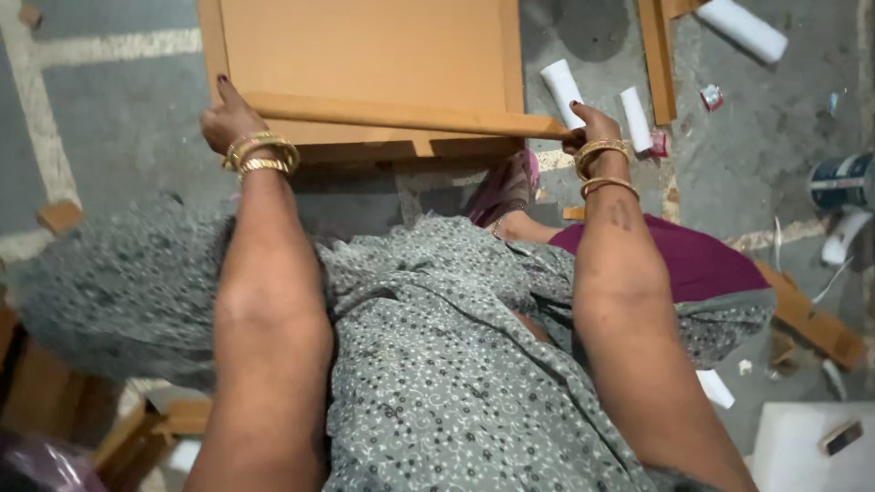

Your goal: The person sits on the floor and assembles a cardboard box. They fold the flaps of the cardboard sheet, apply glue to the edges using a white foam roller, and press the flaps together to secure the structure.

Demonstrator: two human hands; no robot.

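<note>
A long flat wooden strip (401,114) lies across the near edge of a tan wooden box-like panel (365,46) on the concrete floor. My left hand (228,117) grips the strip's left end, gold bangles on the wrist. My right hand (594,125) holds the strip's right end, also with bangles. My arms reach forward over my grey patterned garment (437,364).
Two white rolls (562,87) lie right of the panel, a larger white roll (743,27) farther back. An upright wooden slat (656,59) lies beside them. A dark tin (840,180) stands at the right edge. Wood scraps (811,319) and a white block (811,451) sit at lower right.
</note>
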